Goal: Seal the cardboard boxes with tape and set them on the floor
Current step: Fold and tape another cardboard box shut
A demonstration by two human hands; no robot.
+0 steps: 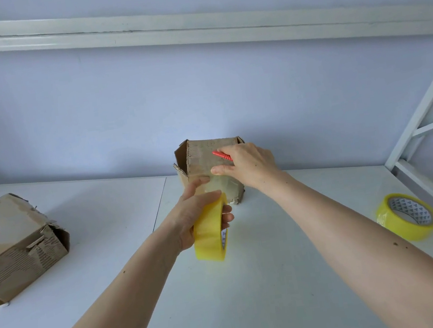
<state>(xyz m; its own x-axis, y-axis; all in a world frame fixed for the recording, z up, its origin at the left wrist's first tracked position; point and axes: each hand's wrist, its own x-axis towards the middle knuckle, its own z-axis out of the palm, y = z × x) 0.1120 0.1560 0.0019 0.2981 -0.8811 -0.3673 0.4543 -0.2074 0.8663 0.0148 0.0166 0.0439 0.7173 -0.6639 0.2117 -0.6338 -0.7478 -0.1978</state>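
On the white worktop (281, 279), the left hand (189, 217) wraps its grip round a yellow tape roll (211, 231) before the small cardboard box (207, 165). The right hand (249, 164) pinches a red cutter (222, 155) against that box. A spare roll (407, 216) shows a triangle-patterned core, unreadable; another box (12, 245) lies left.

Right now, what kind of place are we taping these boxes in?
Probably a plain indoor packing spot, perhaps a home or small stockroom: a bare white table against a pale wall, worn cardboard boxes, a spare tape roll, and white metal shelving at the right edge.
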